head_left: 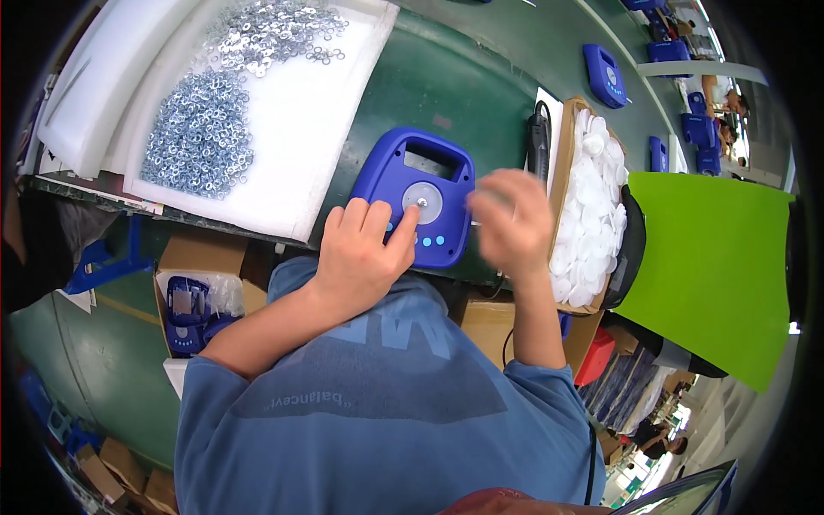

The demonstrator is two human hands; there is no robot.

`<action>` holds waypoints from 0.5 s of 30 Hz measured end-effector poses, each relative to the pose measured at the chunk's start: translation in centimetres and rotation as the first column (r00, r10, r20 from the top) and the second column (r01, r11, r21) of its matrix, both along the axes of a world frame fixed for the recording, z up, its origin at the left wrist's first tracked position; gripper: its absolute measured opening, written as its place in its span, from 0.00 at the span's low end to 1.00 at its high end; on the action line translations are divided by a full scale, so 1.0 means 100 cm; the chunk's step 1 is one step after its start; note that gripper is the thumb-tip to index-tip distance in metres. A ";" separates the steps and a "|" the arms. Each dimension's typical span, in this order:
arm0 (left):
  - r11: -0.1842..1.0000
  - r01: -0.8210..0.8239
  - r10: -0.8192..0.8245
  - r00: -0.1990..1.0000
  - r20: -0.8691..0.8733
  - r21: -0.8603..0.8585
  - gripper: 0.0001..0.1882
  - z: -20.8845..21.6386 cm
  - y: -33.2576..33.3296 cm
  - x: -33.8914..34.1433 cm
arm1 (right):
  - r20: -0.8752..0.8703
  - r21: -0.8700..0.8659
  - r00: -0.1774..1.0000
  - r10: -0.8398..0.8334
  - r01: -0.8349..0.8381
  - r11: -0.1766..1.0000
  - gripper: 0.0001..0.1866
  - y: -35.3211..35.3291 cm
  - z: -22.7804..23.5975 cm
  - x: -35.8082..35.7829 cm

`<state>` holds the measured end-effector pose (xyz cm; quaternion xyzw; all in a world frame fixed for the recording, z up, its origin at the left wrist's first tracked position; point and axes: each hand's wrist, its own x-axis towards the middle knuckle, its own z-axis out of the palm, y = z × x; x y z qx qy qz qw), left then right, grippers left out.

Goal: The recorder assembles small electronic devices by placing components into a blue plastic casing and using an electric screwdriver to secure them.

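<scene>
A blue plastic case (378,176) with a carry-handle opening lies on the green bench in front of me. A clear round disc (410,199) with a small metal piece at its centre sits on its face, above several light-blue dots. My left hand (365,249) rests over the case's lower left side, fingers spread, one fingertip at the disc's centre. Its thumb cannot be made out. At the case's right edge hovers my right hand (518,215), smeared by motion, with its fingers bent. Whether it holds anything small is not visible.
Left, a white foam tray (296,154) carries heaps of metal washers (202,129). Right stand a cardboard box of white discs (588,215) and a black tool (538,142). Another blue case (605,75) lies farther off. Below the bench, an open carton (202,257) holds blue parts.
</scene>
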<state>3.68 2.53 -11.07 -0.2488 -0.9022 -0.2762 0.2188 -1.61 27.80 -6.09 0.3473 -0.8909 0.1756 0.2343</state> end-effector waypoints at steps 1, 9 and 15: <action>1.000 0.006 -0.006 1.000 -0.007 0.013 0.19 0.000 0.000 -0.001 | 0.018 -0.025 0.972 -0.233 0.233 0.972 0.09 0.016 -0.004 -0.005; 0.999 0.027 -0.028 0.999 0.036 0.026 0.23 0.004 -0.006 0.000 | 0.200 0.312 0.515 -0.834 0.773 0.552 0.24 0.067 -0.033 -0.038; 0.998 0.038 -0.040 0.998 0.041 0.050 0.23 0.001 -0.002 -0.003 | 0.619 -0.730 0.751 -0.228 0.658 0.186 0.16 0.046 0.055 -0.001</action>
